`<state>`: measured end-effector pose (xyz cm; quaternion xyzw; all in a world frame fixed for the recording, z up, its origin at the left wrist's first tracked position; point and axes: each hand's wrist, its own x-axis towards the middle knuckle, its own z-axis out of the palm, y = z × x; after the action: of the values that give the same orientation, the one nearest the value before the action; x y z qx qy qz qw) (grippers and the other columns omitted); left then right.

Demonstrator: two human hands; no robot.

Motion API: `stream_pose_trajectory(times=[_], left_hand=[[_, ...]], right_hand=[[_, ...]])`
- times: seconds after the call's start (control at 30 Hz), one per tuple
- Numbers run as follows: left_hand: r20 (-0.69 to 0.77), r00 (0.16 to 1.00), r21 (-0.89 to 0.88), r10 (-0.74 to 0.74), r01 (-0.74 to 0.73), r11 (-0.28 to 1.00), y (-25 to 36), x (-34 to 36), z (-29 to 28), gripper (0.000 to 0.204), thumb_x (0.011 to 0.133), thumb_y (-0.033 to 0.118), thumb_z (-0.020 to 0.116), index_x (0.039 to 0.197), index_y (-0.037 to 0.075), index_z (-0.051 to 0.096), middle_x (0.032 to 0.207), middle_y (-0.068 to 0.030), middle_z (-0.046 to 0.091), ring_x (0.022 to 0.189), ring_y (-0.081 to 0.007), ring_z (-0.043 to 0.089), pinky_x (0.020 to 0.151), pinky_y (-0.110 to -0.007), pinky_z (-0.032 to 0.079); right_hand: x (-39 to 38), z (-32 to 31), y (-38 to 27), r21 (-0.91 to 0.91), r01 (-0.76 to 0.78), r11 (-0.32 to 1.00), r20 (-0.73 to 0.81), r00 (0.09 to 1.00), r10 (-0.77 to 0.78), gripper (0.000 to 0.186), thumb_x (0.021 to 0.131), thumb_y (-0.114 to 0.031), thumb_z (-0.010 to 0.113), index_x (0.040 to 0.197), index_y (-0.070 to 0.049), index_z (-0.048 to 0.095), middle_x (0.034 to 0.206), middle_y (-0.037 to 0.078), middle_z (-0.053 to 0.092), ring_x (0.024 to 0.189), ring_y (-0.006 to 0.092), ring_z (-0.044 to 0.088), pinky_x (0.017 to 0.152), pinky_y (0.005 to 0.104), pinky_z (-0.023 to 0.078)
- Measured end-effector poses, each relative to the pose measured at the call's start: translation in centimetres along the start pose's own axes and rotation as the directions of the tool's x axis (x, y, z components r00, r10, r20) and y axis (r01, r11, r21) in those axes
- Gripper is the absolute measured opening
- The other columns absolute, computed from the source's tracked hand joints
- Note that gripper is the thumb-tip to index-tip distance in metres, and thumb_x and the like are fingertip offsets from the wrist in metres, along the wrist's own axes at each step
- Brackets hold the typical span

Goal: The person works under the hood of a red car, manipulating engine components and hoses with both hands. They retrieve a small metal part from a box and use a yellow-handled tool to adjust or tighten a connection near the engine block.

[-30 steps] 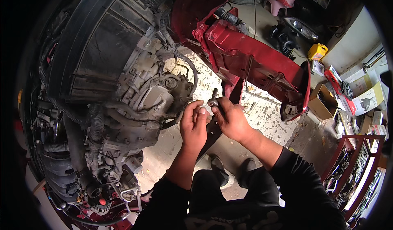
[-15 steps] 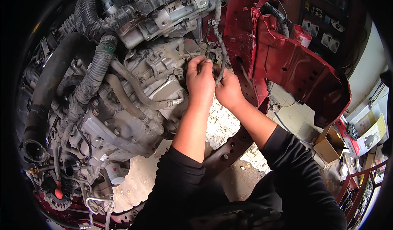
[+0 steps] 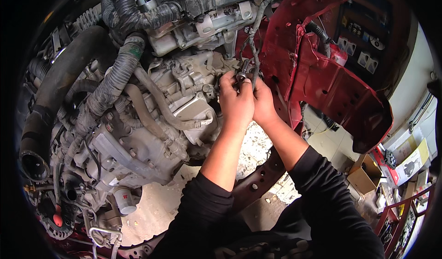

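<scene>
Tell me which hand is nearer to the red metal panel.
Right. In the head view, the right hand is just left of the red metal panel; the left hand is farther left, with the right hand between it and the panel.

The left hand (image 3: pixel 235 103) closes thumb and fingers around a small metal tool (image 3: pixel 241 76); the right hand (image 3: pixel 264 104) presses beside it, fingers partly hidden. A wrapped cable (image 3: pixel 254 52) hangs just above, between the dusty gearbox casing (image 3: pixel 133 151) and a red body panel (image 3: pixel 334 95). An open cardboard box (image 3: pixel 358 178) sits at right.
</scene>
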<state>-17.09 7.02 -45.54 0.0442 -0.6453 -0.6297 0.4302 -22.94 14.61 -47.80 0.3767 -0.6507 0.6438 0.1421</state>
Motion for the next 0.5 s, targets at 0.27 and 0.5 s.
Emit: stream_pose_trajectory(times=[0.27,0.5], left_hand=[[-0.045,0.997,-0.068,0.059,-0.062,0.996,0.5,0.1,0.1,0.032,0.107,0.017,0.065,0.130,-0.005,0.067,0.114,-0.0147,0.076,0.109,-0.0223,0.072,0.097,-0.037,0.056],[0.072,0.990,-0.212,-0.120,0.133,0.968,0.5,0.6,-0.5,0.030,0.109,0.015,0.060,0.128,-0.004,0.073,0.109,-0.0087,0.079,0.099,-0.0135,0.070,0.091,-0.030,0.055]], right_hand=[[0.9,-0.2,-1.5,-0.169,0.071,0.983,-0.013,0.997,-0.074,0.024,0.102,-0.015,0.070,0.121,0.000,0.069,0.099,0.016,0.076,0.089,0.0233,0.072,0.081,0.0376,0.058],[0.5,0.2,-2.2,-0.303,-0.045,0.952,-0.074,0.997,0.024,0.026,0.102,-0.015,0.068,0.123,0.001,0.068,0.101,0.025,0.075,0.091,0.0336,0.074,0.083,0.0427,0.058]])
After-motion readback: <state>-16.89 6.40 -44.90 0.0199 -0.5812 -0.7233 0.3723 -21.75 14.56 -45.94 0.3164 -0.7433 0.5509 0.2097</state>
